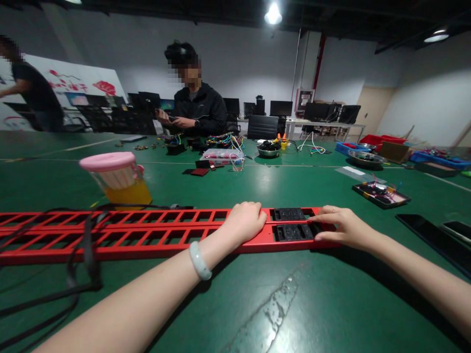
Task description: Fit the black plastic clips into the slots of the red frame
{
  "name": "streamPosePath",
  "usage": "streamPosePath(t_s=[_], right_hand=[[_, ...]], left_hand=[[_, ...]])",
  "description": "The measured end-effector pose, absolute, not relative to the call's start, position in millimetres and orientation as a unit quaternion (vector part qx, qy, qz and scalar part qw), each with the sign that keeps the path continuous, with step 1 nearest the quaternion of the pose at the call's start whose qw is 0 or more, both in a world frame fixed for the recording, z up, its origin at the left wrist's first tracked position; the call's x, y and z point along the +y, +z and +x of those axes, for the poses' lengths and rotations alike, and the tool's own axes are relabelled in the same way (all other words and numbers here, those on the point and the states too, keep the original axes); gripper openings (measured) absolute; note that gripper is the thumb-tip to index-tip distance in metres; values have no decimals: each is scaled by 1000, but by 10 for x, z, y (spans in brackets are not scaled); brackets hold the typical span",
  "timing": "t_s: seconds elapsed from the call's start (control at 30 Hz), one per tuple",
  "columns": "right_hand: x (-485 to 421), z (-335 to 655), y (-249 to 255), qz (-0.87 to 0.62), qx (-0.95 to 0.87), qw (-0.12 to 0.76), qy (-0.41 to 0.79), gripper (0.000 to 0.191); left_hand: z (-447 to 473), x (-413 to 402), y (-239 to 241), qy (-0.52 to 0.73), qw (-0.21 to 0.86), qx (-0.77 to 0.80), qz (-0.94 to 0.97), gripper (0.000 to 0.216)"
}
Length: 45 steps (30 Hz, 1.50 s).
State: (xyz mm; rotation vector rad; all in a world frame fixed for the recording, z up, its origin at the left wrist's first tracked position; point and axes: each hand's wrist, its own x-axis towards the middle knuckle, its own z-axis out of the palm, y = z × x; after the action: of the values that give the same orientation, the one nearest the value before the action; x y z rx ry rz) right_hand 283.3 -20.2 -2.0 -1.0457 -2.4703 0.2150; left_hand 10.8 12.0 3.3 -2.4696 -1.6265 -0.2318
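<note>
The left hand (245,223) is resting curled shut on the long red slotted rack (147,230) lying across the near green table (312,304), gripping nothing. Right of it, the open right hand (342,228) is touching a black rectangular module (292,232) in the rack's right end.

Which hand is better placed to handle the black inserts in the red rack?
Right hand: its fingertips touch the black inserts at the red rack's end. The left hand rests curled beside them.

A green table (257,314) bears a long red rack (147,230), a pink-lidded cup (117,179) and a black tray (380,193).
</note>
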Motion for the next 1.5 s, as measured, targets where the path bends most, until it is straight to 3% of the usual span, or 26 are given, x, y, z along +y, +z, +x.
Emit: streamPosePath(t_s=[1.5], right_hand=[[-192,2781,-12,-393,-876,217,178,37]], left_hand=[[110,107,36,-80,80,-553,-825,33]])
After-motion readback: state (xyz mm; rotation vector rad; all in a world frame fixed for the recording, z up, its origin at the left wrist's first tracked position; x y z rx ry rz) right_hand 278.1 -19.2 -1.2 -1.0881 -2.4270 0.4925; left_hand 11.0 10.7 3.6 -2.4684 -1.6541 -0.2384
